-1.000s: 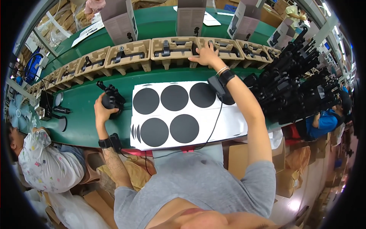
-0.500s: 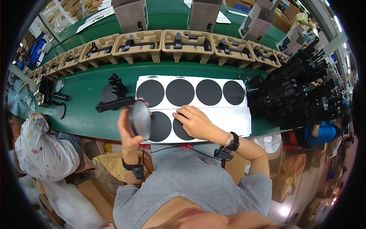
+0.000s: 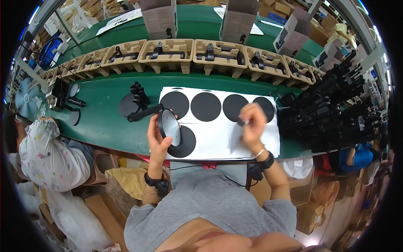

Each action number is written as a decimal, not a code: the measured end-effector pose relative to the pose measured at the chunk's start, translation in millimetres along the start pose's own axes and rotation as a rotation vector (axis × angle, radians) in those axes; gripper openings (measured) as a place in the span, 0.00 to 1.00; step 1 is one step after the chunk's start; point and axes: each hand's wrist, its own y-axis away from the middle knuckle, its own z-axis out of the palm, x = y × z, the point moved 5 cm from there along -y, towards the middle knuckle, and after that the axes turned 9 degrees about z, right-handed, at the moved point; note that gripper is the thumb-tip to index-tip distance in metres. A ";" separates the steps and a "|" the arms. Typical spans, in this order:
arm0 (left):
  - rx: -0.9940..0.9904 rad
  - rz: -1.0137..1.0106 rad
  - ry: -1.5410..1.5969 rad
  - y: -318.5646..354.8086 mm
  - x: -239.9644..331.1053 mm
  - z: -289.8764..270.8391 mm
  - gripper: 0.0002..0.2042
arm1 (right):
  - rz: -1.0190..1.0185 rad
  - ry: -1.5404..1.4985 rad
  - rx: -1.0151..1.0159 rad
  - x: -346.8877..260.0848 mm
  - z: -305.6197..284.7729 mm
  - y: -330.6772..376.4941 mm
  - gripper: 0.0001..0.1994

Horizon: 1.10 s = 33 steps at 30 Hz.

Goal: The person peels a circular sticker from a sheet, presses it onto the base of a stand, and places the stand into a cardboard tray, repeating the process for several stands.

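My left hand [image 3: 157, 145] grips a round stand base [image 3: 171, 129] by its rim, tilted up so its smooth grey underside faces right. A black arm [image 3: 145, 113] extends from that base to the left. My right hand [image 3: 254, 126] is raised over the white backing sheet [image 3: 214, 145], its fingers pinched on a black round sticker [image 3: 245, 122] that shows only as a thin blurred edge. More black round stickers [image 3: 205, 106] lie in a row along the sheet's far half; one lower sticker [image 3: 184, 141] sits partly behind the base.
Another black stand [image 3: 138, 98] rests left of the sheet. Brown molded trays [image 3: 220, 59] with black parts line the far side of the green table [image 3: 105, 134]. Black stands [image 3: 336, 105] crowd the right. Printed boxes [image 3: 157, 21] stand behind; a person [image 3: 54, 155] sits at left.
My right hand has lifted away from the sheet and moved right, taking a lower sticker off it. My left hand has turned the base so its underside shows more.
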 end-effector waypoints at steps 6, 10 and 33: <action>0.018 -0.255 0.208 -27.5 23.0 25.2 0.33 | -0.076 -0.199 0.134 -69.2 -11.3 -22.9 0.13; -0.066 -0.244 0.593 -45.9 50.5 77.5 0.37 | 0.250 -0.331 -0.115 -89.1 16.3 -17.6 0.08; -0.250 -0.191 0.527 -47.0 60.2 100.2 0.53 | 0.508 -0.690 -0.139 -75.8 56.2 -10.4 0.07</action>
